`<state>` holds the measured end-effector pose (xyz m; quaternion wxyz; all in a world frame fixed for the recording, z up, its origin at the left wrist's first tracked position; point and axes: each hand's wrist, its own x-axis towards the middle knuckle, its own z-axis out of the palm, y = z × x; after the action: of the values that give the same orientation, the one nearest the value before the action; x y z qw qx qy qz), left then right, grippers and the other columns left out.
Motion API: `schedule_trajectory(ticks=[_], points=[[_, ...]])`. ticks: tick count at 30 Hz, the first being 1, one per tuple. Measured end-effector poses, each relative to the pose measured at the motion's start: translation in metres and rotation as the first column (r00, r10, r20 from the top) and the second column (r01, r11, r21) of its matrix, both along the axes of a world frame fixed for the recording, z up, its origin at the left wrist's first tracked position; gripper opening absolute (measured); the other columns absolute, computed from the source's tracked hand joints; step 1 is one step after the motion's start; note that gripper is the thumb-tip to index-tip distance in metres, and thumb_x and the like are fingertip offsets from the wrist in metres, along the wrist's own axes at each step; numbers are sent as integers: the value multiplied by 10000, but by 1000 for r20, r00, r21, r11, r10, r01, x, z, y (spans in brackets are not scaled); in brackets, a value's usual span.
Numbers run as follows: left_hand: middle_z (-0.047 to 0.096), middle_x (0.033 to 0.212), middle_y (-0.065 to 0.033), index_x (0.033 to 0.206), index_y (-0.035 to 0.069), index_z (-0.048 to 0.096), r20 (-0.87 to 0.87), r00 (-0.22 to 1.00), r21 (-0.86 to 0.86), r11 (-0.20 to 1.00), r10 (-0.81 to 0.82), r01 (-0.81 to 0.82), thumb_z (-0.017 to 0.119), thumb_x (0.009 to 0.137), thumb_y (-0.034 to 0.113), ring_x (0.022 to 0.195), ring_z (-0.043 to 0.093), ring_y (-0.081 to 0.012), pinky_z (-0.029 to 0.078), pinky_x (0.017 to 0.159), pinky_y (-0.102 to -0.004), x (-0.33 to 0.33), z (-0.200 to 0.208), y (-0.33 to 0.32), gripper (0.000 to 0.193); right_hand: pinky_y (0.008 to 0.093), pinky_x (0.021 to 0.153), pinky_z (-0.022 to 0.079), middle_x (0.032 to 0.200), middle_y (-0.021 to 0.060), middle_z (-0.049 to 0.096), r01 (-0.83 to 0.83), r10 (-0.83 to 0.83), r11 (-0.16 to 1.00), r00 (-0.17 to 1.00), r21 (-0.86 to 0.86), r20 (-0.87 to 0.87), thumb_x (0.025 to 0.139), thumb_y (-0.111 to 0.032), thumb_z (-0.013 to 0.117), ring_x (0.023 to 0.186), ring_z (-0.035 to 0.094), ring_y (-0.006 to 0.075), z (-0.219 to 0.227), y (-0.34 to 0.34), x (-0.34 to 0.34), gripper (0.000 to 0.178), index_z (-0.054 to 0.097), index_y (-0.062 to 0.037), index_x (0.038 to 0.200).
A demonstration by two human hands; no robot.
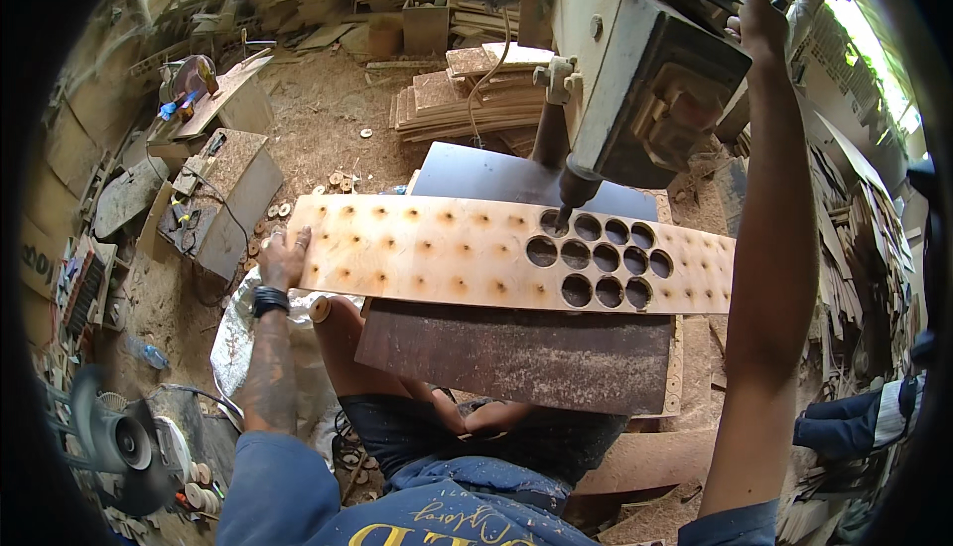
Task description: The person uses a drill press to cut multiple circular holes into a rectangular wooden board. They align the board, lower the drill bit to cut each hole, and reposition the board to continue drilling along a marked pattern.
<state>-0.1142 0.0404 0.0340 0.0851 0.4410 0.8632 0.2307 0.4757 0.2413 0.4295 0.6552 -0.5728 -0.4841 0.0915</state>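
Observation:
A long pale wooden board (427,266) lies across the dark work table (516,357) of a drill press (635,60). Rows of small scorched marks dot the board, and several large round holes are cut through its right half. The drill press's spindle (579,187) comes down at the upper left hole, its tip at or just inside that hole. My left hand (283,258) grips the board's left end, fingers on the edge. Raised at the upper right, my right hand (759,22) is closed round the drill press's lever handle, mostly hidden by the fingers.
Stacked wooden boards (467,99) lie behind the machine. At left are a wooden box (233,204) with a cable and a fan (124,437). Round wooden discs (273,211) are scattered on the dusty floor. Planks (844,228) lean along the right side.

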Motion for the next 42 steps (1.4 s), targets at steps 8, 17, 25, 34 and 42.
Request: schedule_trajectory(ticks=[8,17,25,34,42], points=[[642,1084,-214,1275,3,490,325,874,8,925,-362,380,452,971,417,915,652,-281,520,808,-363,106,20,7,515,267,459,441,575,50,527,8,-9,1000,998,-28,-55,792,-479,586,464,529,136,2,-6,-4,456,596,-23,777],[369,1412,-284,1449,64,296,-20,924,-69,923,-382,380,369,964,461,1269,419,-431,318,1049,-508,206,23,-7,631,266,475,453,595,52,538,-10,11,997,1000,73,-25,783,-461,603,500,563,132,-4,-21,-10,462,659,-27,929],[189,1523,-229,1415,47,376,-203,928,-40,950,-311,310,326,958,469,1391,166,-468,33,1005,-759,252,13,-12,624,270,553,492,687,102,620,95,-91,992,994,80,-54,781,-448,616,572,608,152,-4,-32,-19,493,634,33,889],[219,1521,-212,1399,10,390,-179,914,0,929,-365,371,339,956,431,1410,93,-462,-38,1017,-739,263,9,-22,613,305,594,486,669,40,541,132,-44,941,961,312,-273,769,-352,661,562,574,154,-17,-66,-32,377,570,11,806],[239,1518,-199,1446,204,363,-178,913,-1,928,-367,373,347,964,397,1403,143,-453,-15,1037,-719,267,16,-25,519,293,443,232,502,-28,172,-135,464,748,806,649,-367,885,-157,468,414,170,113,-84,-156,-49,386,245,-151,570]])
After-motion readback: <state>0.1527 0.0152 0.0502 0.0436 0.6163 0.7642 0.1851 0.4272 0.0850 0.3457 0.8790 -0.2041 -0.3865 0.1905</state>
